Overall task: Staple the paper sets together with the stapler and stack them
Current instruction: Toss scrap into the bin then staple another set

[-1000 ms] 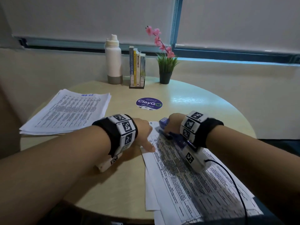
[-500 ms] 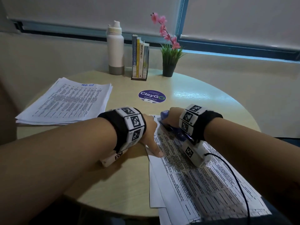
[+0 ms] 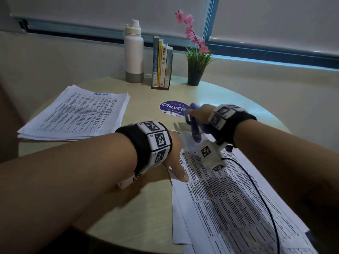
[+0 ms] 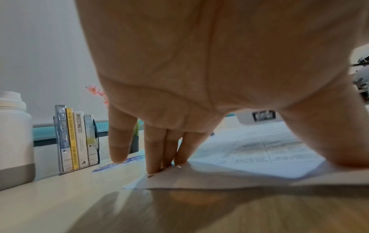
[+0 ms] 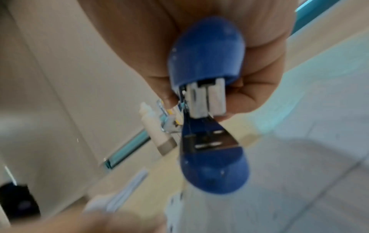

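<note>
A printed paper set [image 3: 229,195] lies on the round table [image 3: 110,208] at the near right, over more sheets. My left hand [image 3: 176,158] presses its top left corner flat with straight fingers [image 4: 157,151] and the thumb [image 4: 329,141]. My right hand [image 3: 198,116] grips a blue stapler [image 3: 192,125] lifted just above that corner; in the right wrist view the stapler [image 5: 207,110] has its mouth apart with nothing in it. A second stack of printed papers [image 3: 77,114] lies at the far left of the table.
At the table's back stand a white bottle [image 3: 134,54], a small rack of books [image 3: 162,65] and a potted plant with pink flowers [image 3: 196,61]. A round blue sticker [image 3: 171,109] marks the table's middle. A black cable [image 3: 256,189] trails from my right wrist over the papers.
My right hand has lifted the stapler off the paper's top corner and moved it up and away toward the sticker. My left hand still presses the corner.
</note>
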The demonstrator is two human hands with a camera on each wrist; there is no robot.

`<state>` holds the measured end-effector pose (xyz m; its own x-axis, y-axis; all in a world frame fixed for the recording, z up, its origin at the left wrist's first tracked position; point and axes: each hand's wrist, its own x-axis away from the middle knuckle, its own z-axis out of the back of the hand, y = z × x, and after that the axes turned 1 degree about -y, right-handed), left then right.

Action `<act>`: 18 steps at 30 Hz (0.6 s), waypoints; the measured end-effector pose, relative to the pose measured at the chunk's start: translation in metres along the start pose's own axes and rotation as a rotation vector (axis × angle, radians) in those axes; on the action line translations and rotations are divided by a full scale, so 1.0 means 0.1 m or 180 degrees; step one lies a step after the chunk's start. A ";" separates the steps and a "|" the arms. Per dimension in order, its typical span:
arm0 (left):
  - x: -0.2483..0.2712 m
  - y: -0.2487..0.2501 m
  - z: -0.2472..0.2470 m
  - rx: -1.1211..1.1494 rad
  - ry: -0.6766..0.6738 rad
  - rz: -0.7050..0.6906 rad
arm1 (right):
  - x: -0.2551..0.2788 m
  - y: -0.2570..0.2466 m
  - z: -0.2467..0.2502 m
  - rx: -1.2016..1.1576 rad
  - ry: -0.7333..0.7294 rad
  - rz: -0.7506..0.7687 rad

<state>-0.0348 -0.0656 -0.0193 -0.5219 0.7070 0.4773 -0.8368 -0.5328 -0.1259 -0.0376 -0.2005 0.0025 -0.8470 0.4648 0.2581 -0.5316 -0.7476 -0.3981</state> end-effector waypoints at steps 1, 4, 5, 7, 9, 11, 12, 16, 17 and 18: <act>-0.03 -0.01 -0.01 -0.0021 -0.0064 0.0064 | 0.02 0.07 0.09 -0.0163 0.0151 -0.0035; -0.04 -0.05 0.00 0.0034 0.0005 0.0074 | 0.15 0.29 0.29 -0.0129 0.0406 -0.0032; -0.02 -0.06 0.02 0.0099 0.0003 0.0073 | 0.17 0.39 0.30 0.0108 0.0458 0.0069; 0.02 -0.10 0.06 0.0259 -0.0129 0.0052 | 0.20 0.56 0.26 0.0449 0.0403 0.0055; 0.04 -0.12 0.11 0.0272 -0.0286 0.0057 | 0.23 0.63 0.16 0.0629 0.0246 0.0018; 0.04 -0.08 0.12 0.0173 -0.0289 0.0114 | 0.25 0.67 0.06 0.0689 0.0100 0.0035; 0.03 -0.04 0.11 0.0126 -0.0220 0.0118 | 0.25 0.68 0.03 0.0707 0.0049 0.0051; -0.10 0.17 0.11 0.0142 -0.0059 -0.0030 | 0.17 0.69 -0.03 0.0679 -0.0089 -0.0065; -0.14 0.22 0.11 0.0143 -0.0045 -0.0020 | 0.16 0.69 -0.03 0.0679 -0.0114 -0.0093; -0.17 0.26 0.12 0.0141 -0.0012 -0.0005 | 0.16 0.68 -0.04 0.0661 -0.0107 -0.0112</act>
<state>-0.0462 -0.0970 -0.0204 -0.5200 0.7060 0.4808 -0.8294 -0.5519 -0.0866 -0.0872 -0.2422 -0.0242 -0.8254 0.4788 0.2991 -0.5447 -0.8146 -0.1993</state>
